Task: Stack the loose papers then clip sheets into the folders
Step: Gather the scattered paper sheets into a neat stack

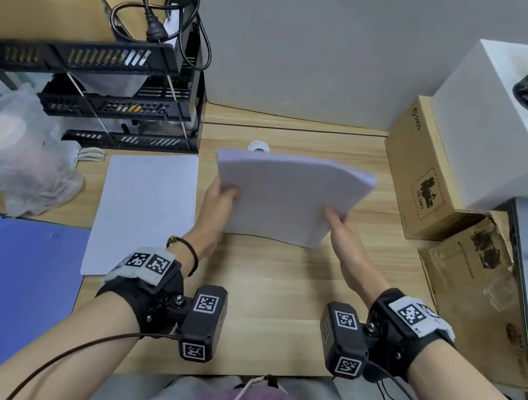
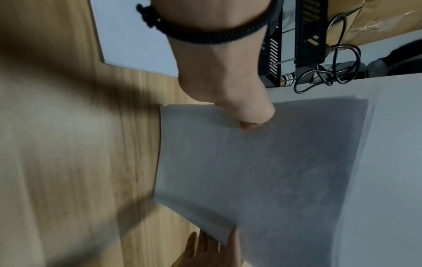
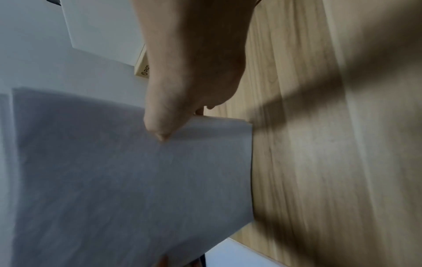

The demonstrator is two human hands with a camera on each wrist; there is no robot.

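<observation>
Your left hand (image 1: 219, 201) and right hand (image 1: 341, 227) each pinch a side edge of the stack of papers (image 1: 290, 197), thumbs pressed on the near face and the other fingers hidden behind it. The sheets are plain white, matte and thin, squared into a rectangle whose free far end bows and curls away from you. The stack stands tilted on its lower edge on the wooden desk (image 1: 275, 291), its long axis running from that edge up and away toward the grey partition wall (image 1: 315, 42). In the left wrist view your thumb (image 2: 251, 115) bears on the sheet's face; in the right wrist view your right thumb (image 3: 160, 124) does the same on the opposite side.

Taking the stack as landmark: just to its left a single white sheet (image 1: 144, 212) lies flat on the pale, wood-grained desk, long side pointing away from you. Further left and nearer you lies a blue folder (image 1: 6, 290), smooth and flat. Beyond the single sheet stands a black slotted plastic tray rack (image 1: 125, 108). To the stack's right sit a brown cardboard box (image 1: 422, 176) and a white box (image 1: 497, 112)
</observation>
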